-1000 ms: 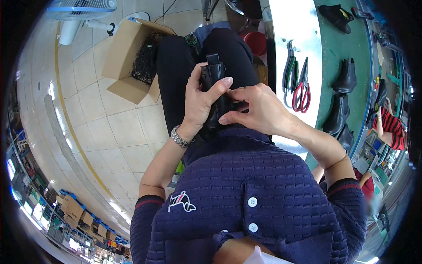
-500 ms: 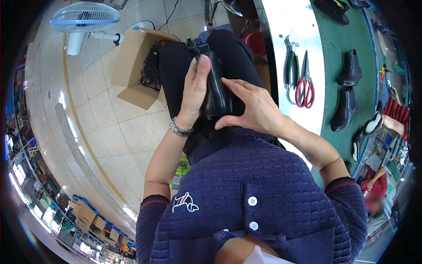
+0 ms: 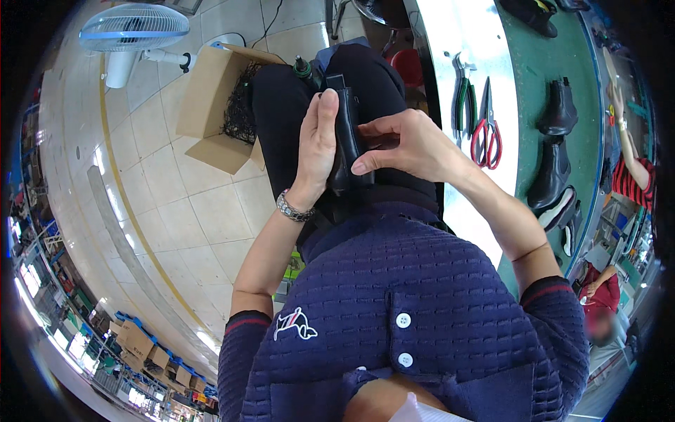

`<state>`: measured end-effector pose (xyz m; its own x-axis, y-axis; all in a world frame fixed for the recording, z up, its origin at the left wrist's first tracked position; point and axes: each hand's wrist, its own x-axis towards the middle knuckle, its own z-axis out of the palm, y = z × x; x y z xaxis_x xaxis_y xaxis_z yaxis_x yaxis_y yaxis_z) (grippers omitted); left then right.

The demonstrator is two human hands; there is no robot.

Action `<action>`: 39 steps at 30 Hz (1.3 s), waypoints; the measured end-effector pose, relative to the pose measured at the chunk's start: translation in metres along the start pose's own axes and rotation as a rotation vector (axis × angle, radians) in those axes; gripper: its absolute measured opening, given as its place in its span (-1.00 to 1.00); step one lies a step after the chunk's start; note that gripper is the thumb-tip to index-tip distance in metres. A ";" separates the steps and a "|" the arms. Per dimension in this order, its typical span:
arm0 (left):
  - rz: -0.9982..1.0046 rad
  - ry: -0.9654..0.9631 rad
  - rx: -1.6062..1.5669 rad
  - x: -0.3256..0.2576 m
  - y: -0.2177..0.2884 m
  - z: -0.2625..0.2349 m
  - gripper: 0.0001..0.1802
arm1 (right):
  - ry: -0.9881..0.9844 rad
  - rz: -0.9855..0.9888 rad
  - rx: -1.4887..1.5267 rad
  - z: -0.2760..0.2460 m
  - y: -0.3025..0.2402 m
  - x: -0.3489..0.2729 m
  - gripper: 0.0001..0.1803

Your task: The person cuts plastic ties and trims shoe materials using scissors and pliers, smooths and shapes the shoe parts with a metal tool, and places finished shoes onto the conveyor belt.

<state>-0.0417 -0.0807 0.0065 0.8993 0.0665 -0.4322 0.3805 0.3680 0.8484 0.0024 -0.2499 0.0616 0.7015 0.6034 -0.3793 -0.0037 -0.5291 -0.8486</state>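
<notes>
- The left hand [image 3: 318,144] lies flat along the left side of a black boot upper [image 3: 348,137], fingers stretched up its length; the grip here is a broad press, not a pinch.
- The right hand [image 3: 411,144] closes on the piece from the other side, thumb and fingertips narrowed onto its edge.
- The boot upper sits over the lap, between both grips, clear of the counter [image 3: 450,77].
- Its long axis runs away from the body, upper end toward the cardboard box [image 3: 211,116] beyond the left grip.
- Risk, as I judge it: the flat left palm holds little, so a tug from the right grip could twist the piece out and drop it to the floor.
- Pliers [image 3: 462,98] and red scissors [image 3: 486,133] lie on the counter, right of the right grip.
</notes>
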 end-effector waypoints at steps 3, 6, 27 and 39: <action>0.075 -0.011 0.047 0.003 -0.010 -0.007 -0.52 | -0.217 0.137 -0.103 -0.006 -0.020 0.010 -0.33; 0.022 -0.026 0.022 0.009 -0.004 -0.009 -0.52 | -0.120 0.105 -0.159 -0.003 -0.022 0.015 -0.46; 0.051 -0.429 0.169 -0.016 -0.030 -0.032 0.35 | 0.266 -0.050 0.279 -0.005 0.020 -0.004 -0.49; -0.209 -0.279 -0.352 -0.020 0.049 -0.098 -0.35 | 0.919 0.211 -0.541 -0.054 0.148 -0.066 -0.49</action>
<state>-0.0626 0.0265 0.0269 0.8534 -0.2752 -0.4427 0.5060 0.6414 0.5768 -0.0063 -0.4006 -0.0190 0.9896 -0.0886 0.1133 -0.0303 -0.8984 -0.4381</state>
